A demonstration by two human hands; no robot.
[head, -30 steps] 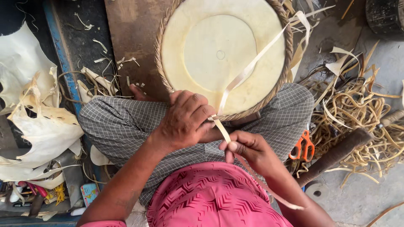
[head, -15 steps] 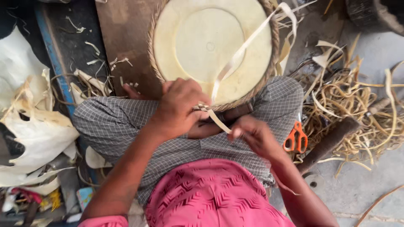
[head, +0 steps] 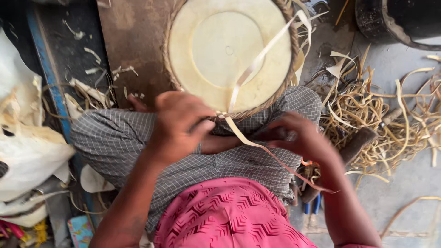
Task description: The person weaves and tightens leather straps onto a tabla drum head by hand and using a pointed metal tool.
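Note:
A round pale disc (head: 225, 50) with a woven fibre rim (head: 292, 55) rests against my checked-cloth lap. My left hand (head: 177, 126) presses on the rim's near edge, fingers pinching the spot where a flat pale cane strip (head: 257, 64) passes through the rim. That strip runs up across the disc and also trails down toward my right side. My right hand (head: 303, 138) is curled around the lower stretch of the strip, just right of the rim's near edge.
A heap of loose cane strips (head: 390, 124) lies on the floor at right, with orange-handled scissors (head: 308, 164) partly hidden under my right wrist. A dark tub (head: 395, 23) stands top right. White sacks (head: 27, 151) pile at left beside a blue-edged board (head: 50, 87).
My right hand has moved from the strip's end near the rim out to the right, drawing the strip lower. The disc sits closer and larger in view.

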